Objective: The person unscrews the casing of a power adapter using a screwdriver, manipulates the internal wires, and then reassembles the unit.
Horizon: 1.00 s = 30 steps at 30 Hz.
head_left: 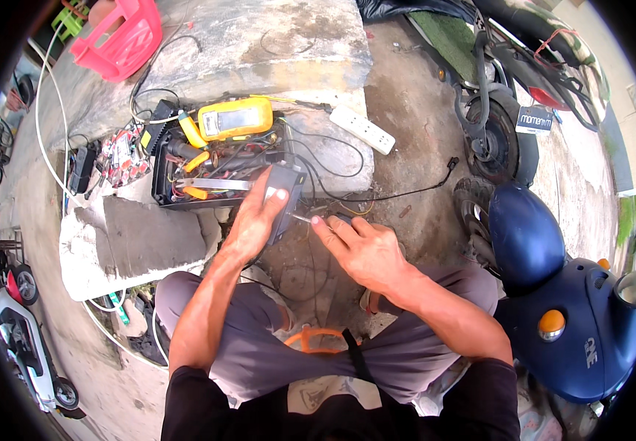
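My left hand (254, 222) grips a dark grey rectangular box (285, 181), thumb on top, tilted over the near right corner of a black tool case. My right hand (362, 248) is closed around a screwdriver (301, 217); only its thin metal shaft shows, pointing at the box's right side. Whether the tip touches the box I cannot tell. Inside the open tool case (162, 173) lie several hand tools with yellow-orange handles (197, 161) and a long flat metal strip (218, 184). A yellow multimeter (235, 118) rests across the case's far edge.
A white power strip (363, 130) and black cables lie right of the case. To its left are a pile of small parts (123, 157) and a grey-white slab (149, 235). A pink plastic chair (118, 44) stands far left, a blue scooter (526, 225) close on my right.
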### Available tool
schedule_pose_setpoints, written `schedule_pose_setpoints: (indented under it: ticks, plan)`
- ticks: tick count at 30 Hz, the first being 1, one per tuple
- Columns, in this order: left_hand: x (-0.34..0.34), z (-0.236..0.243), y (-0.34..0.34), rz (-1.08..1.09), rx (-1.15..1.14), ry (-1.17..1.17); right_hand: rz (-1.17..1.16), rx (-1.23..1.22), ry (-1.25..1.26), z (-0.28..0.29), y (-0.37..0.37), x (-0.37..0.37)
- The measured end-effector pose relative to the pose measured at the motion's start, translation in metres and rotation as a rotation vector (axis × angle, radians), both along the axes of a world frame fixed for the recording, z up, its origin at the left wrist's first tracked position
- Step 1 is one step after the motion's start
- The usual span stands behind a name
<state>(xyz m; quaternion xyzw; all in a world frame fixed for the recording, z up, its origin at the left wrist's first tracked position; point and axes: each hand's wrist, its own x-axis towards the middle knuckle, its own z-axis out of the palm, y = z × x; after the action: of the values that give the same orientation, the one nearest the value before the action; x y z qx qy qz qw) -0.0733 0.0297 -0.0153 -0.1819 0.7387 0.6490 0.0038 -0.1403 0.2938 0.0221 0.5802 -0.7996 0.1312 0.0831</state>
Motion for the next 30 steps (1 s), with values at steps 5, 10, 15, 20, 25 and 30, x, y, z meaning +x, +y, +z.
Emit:
schedule_pose_setpoints:
  ticks: [5,10,15,20,25,30]
  plan:
    - [0.001,0.002,0.004,0.016,0.07,0.01,-0.069,-0.2,-0.754,0.004,0.0,-0.007]
    - [-0.002,0.016,0.008,0.04,0.14,0.022,-0.33,-0.289,-2.058,0.018,0.005,-0.03]
    - [-0.002,0.013,0.008,0.051,0.102,0.035,-0.188,-0.21,-1.148,-0.002,0.002,-0.008]
    - [0.001,0.002,0.004,0.083,0.082,0.061,-0.074,-0.088,-0.396,0.013,-0.002,-0.006]
    - [0.001,0.006,0.006,0.124,0.144,0.05,-0.249,-0.405,-1.618,0.022,-0.003,-0.012]
    - [-0.002,0.01,0.009,0.129,0.132,0.075,-0.311,-0.132,-2.113,0.017,0.004,-0.026]
